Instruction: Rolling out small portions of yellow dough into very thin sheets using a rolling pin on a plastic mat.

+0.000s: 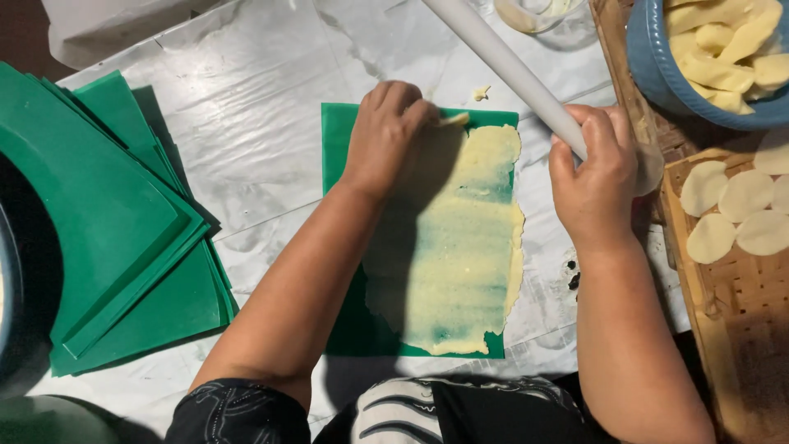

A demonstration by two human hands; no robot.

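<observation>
A thin sheet of pale yellow dough (460, 247) lies rolled flat on a green plastic mat (345, 329) at the middle of the desk (263, 148). The left hand (386, 136) pinches the sheet's far edge, its grip closed on the dough. Just right of the sheet, the right hand (596, 177) grips a white rolling pin (501, 62), lifted clear and angled away. Spare green mats (115, 230) are stacked to the left; round dough discs (735, 214) rest on a woven tray (740, 312) at right.

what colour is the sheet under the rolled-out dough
Green, seen in the head view: the sheet lies under the pale yellow dough.
</observation>
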